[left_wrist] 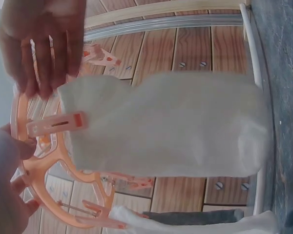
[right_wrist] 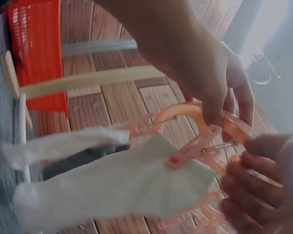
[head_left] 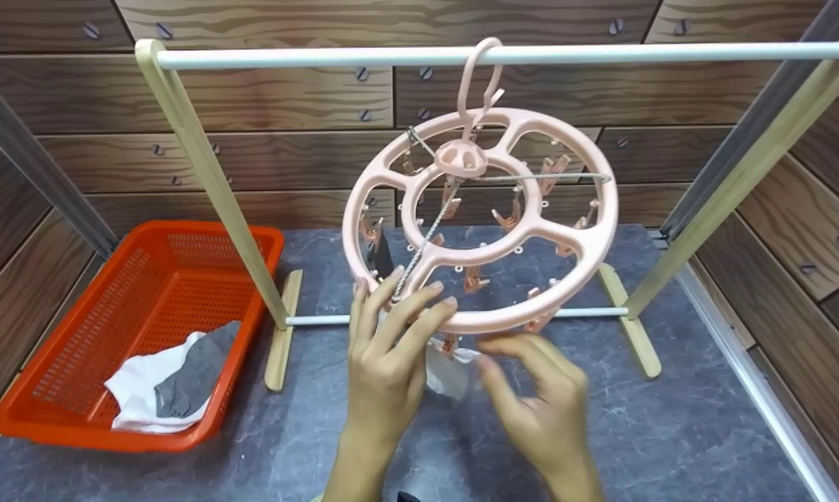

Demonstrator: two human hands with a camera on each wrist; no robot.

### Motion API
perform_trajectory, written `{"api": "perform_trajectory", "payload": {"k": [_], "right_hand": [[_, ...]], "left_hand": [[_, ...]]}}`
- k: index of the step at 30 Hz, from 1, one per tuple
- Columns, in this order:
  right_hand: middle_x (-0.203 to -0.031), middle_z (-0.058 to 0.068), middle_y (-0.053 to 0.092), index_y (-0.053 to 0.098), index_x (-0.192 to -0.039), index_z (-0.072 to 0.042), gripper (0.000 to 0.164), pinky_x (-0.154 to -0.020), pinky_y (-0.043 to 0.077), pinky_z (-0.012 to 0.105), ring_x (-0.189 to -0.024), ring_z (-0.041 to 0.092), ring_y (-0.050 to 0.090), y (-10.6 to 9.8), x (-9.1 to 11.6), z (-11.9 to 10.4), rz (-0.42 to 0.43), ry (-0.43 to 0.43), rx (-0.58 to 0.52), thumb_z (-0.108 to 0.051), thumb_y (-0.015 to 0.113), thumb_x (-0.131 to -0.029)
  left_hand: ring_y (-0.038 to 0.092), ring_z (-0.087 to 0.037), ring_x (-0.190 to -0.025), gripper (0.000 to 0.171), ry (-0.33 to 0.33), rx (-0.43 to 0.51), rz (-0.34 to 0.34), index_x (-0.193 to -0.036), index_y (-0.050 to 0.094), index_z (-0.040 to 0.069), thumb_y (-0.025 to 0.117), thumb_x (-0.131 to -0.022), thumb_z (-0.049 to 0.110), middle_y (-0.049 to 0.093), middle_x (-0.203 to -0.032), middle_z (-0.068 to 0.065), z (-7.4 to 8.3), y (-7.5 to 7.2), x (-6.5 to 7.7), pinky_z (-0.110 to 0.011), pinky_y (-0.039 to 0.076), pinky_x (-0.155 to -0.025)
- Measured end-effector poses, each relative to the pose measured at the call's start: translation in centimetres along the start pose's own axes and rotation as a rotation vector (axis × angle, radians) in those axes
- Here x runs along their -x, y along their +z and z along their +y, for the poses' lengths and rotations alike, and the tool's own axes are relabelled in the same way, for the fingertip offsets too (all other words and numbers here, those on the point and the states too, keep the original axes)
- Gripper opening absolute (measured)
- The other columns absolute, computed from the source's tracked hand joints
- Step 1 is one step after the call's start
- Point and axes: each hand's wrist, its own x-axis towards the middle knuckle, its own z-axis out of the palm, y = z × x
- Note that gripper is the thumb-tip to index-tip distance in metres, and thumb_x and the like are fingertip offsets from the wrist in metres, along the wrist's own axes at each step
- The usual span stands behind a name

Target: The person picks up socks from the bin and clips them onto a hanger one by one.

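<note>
A pink round clip hanger (head_left: 604, 230) hangs by its hook from a white rail. My left hand (head_left: 388, 355) grips the front of its rim, fingers over the top. Below the rim, a peg (left_wrist: 56, 124) clamps the cuff of a white sock (left_wrist: 171, 126), which dangles toward the floor. At the cuff's corner, my right hand (head_left: 541, 390) pinches the fabric between thumb and forefinger; the fingertips partly hide the contact. Beside it hang another white sock with a grey part (right_wrist: 83, 161) and its peg (right_wrist: 139, 126).
An orange basket (head_left: 241, 335) at the left holds a white and grey sock (head_left: 196, 380). The white rail (head_left: 286, 57) spans two wooden posts (head_left: 213, 174). Several unused pegs hang around the ring. Wood-patterned panels stand behind the rack.
</note>
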Motion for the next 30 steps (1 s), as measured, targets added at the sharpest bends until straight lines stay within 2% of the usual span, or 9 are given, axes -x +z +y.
{"api": "perform_trajectory", "payload": {"k": [4, 7, 9, 11, 13, 15, 18, 24, 30], "right_hand": [[-0.076, 0.015, 0.069, 0.071, -0.077, 0.003, 0.008, -0.077, 0.054, 0.02, -0.072, 0.022, 0.064, -1.3, -2.3, -0.7, 0.214, -0.204, 0.027, 0.003, 0.068, -0.07], [-0.083, 0.018, 0.07, 0.071, -0.079, 0.004, 0.013, -0.084, 0.053, 0.025, -0.08, 0.027, 0.064, -2.3, -4.6, 0.0, 0.308, -0.343, 0.095, 0.002, 0.061, -0.072], [-0.093, 0.018, 0.072, 0.073, -0.086, 0.003, 0.019, -0.096, 0.052, 0.033, -0.093, 0.03, 0.065, -3.0, -5.8, 1.0, 0.293, -0.395, 0.154, 0.002, 0.058, -0.075], [-0.107, 0.017, 0.073, 0.075, -0.095, -0.001, 0.024, -0.107, 0.046, 0.043, -0.109, 0.032, 0.064, -3.9, -6.7, 1.9, 0.222, -0.416, 0.212, 0.002, 0.058, -0.078], [-0.116, 0.014, 0.072, 0.077, -0.1, -0.006, 0.027, -0.112, 0.04, 0.051, -0.12, 0.032, 0.061, -4.8, -7.3, 2.7, 0.133, -0.427, 0.255, 0.001, 0.06, -0.081], [-0.119, 0.013, 0.071, 0.078, -0.102, -0.009, 0.025, -0.113, 0.037, 0.054, -0.123, 0.033, 0.06, -5.6, -7.7, 3.3, 0.054, -0.43, 0.285, -0.001, 0.063, -0.084], [-0.116, 0.013, 0.073, 0.079, -0.101, -0.01, 0.016, -0.112, 0.038, 0.054, -0.12, 0.034, 0.063, -6.1, -8.0, 3.9, -0.005, -0.428, 0.284, -0.008, 0.067, -0.09], [-0.106, 0.014, 0.075, 0.079, -0.095, -0.009, 0.012, -0.106, 0.044, 0.055, -0.11, 0.034, 0.066, -5.6, -7.7, 4.1, 0.03, -0.449, 0.225, -0.014, 0.068, -0.093], [-0.1, 0.015, 0.075, 0.079, -0.091, -0.007, 0.012, -0.104, 0.047, 0.053, -0.104, 0.035, 0.067, -4.8, -7.1, 3.8, 0.095, -0.444, 0.208, -0.015, 0.07, -0.092]], "left_hand": [[0.058, -0.034, -0.124, 0.023, -0.006, 0.008, 0.014, -0.109, 0.075, 0.02, 0.062, -0.092, 0.013, 0.072, -0.117, 0.002, -0.1, -0.1, 0.0, -0.064, 0.031, -0.111], [0.058, -0.034, -0.124, 0.023, -0.012, 0.009, 0.014, -0.109, 0.075, 0.02, 0.061, -0.092, 0.012, 0.072, -0.118, 0.002, -0.1, -0.1, 0.0, -0.066, 0.03, -0.111], [0.058, -0.034, -0.125, 0.024, -0.017, 0.011, 0.01, -0.109, 0.075, 0.021, 0.061, -0.092, 0.011, 0.072, -0.118, 0.002, -0.1, -0.1, 0.0, -0.067, 0.029, -0.111], [0.058, -0.034, -0.125, 0.024, -0.02, 0.017, 0.011, -0.108, 0.075, 0.021, 0.06, -0.092, 0.01, 0.072, -0.118, 0.002, 0.0, -0.2, 0.0, -0.067, 0.029, -0.112], [0.057, -0.035, -0.125, 0.025, -0.022, 0.027, 0.011, -0.108, 0.075, 0.021, 0.06, -0.092, 0.01, 0.072, -0.118, 0.002, 0.0, -0.2, 0.0, -0.066, 0.028, -0.112], [0.057, -0.035, -0.125, 0.024, -0.025, 0.035, 0.013, -0.108, 0.075, 0.021, 0.06, -0.092, 0.01, 0.072, -0.118, 0.002, 0.1, -0.2, 0.0, -0.065, 0.028, -0.113], [0.057, -0.035, -0.126, 0.024, -0.022, 0.04, 0.011, -0.108, 0.075, 0.02, 0.061, -0.093, 0.009, 0.072, -0.118, 0.002, 0.0, -0.1, 0.0, -0.065, 0.028, -0.113], [0.054, -0.038, -0.129, 0.031, -0.026, 0.05, 0.0, -0.111, 0.075, 0.019, 0.06, -0.091, 0.0, 0.07, -0.123, -0.002, -0.3, -0.3, 0.0, -0.065, 0.027, -0.114], [0.049, -0.045, -0.131, 0.046, -0.007, 0.057, 0.041, -0.112, 0.074, 0.016, 0.056, -0.078, -0.008, 0.068, -0.128, -0.009, -0.1, -0.6, -0.3, -0.063, 0.024, -0.116]]}}
